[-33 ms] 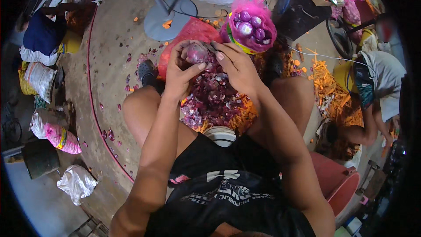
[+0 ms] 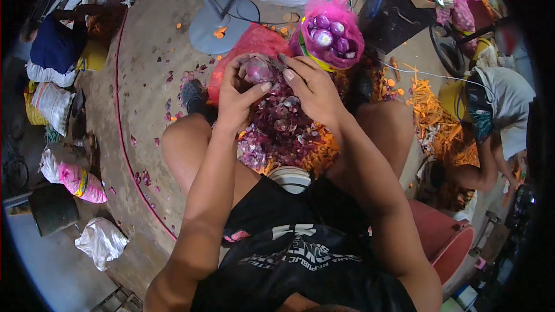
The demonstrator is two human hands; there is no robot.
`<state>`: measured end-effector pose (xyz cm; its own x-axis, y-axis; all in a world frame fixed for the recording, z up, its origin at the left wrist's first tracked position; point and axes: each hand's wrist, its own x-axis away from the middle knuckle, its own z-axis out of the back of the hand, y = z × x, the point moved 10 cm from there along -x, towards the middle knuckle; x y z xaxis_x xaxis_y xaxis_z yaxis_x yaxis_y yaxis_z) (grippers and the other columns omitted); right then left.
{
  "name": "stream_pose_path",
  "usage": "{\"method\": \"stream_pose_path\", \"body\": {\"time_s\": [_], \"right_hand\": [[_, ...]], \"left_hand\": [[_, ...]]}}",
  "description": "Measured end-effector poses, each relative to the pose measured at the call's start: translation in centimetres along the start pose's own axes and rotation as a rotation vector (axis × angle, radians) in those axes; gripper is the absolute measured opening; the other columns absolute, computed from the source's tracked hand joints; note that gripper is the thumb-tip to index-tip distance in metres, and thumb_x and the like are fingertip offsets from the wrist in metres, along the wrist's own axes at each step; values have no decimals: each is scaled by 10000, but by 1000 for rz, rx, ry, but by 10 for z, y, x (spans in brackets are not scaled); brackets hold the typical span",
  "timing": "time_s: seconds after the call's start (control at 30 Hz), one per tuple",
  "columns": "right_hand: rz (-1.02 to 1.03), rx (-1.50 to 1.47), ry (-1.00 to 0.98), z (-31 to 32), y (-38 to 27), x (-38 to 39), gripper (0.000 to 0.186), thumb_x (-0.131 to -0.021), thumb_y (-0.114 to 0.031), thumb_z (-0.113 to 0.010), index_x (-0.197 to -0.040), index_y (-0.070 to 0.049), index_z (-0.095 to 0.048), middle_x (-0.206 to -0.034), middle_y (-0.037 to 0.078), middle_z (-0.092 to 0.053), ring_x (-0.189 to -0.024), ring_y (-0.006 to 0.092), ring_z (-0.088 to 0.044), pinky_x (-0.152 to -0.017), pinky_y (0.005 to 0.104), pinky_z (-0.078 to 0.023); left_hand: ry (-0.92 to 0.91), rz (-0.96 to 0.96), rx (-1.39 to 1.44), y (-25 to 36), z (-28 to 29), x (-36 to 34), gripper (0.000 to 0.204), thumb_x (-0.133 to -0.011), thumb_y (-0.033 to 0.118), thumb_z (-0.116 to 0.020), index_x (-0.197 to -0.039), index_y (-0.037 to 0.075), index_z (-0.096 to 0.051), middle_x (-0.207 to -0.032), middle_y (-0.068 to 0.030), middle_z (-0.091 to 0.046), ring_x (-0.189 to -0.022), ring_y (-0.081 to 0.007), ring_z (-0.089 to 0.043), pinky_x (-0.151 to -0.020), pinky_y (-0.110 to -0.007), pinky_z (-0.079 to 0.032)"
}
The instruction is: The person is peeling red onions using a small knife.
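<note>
My left hand (image 2: 236, 85) is closed around a red onion (image 2: 258, 71), thumb along its near side. Against the onion's right side, my right hand (image 2: 312, 88) grips a small knife (image 2: 282, 59); its short dark blade shows only in part between the fingers. Below both hands, between my knees, lies a heap of red onion skins (image 2: 277, 121) with orange carrot peelings at its edges. Just beyond my right hand stands a tub lined with a pink mesh bag (image 2: 354, 26), holding several peeled purple onions (image 2: 324, 37). A red mesh sack (image 2: 231, 60) lies behind my left hand.
A round grey stand base (image 2: 222, 26) stands ahead. On the left, a red hose (image 2: 117, 92) crosses the floor near filled sacks (image 2: 55, 104). At right, another person (image 2: 497, 110) bends over carrot peelings (image 2: 433, 115). A red bucket (image 2: 439, 237) sits by my right hip.
</note>
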<state>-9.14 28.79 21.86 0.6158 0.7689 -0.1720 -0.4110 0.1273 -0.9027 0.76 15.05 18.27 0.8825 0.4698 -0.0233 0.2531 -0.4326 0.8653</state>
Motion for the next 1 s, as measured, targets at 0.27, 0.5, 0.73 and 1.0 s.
{"method": "stream_pose_path", "body": {"time_s": [0.27, 0.5, 0.73, 1.0], "right_hand": [[134, 36, -20, -8, -16, 2, 508, -1064, -293, -620, -1456, 28, -584, -1360, 233, -616, -1250, 405, -621, -1078, 435, -486], [175, 45, -4, -8, -17, 1, 551, -1059, -312, -637, -1492, 18, -556, -1364, 227, -598, -1273, 401, -603, -1092, 430, -474], [205, 13, -41, 0, -20, 5, 425, -1053, -229, -649, -1431, -34, -648, -1289, 188, -645, -1224, 347, -634, -1057, 394, -495], [148, -17, -37, 1, -12, 7, 347, -1052, -189, -646, -1364, -45, -693, -1281, 172, -668, -1177, 336, -665, -1044, 387, -506]], "left_hand": [[46, -139, -157, 7, 4, 1, 724, -797, -130, -825, -1403, 54, -475, -1399, -121, -597, -1286, -233, -617, -1099, -405, -538], [27, -181, -277, 10, -3, 5, 691, -775, -151, -831, -1350, 55, -508, -1365, -110, -636, -1267, -216, -631, -1095, -397, -544], [-61, 112, 145, 2, -11, 13, 589, -838, -100, -783, -1361, 46, -555, -1353, -115, -641, -1241, -226, -644, -1045, -406, -582], [-136, 275, 387, -22, -1, 13, 486, -975, 236, -674, -1380, 24, -511, -1302, -172, -653, -1089, -329, -725, -913, -473, -634]]}}
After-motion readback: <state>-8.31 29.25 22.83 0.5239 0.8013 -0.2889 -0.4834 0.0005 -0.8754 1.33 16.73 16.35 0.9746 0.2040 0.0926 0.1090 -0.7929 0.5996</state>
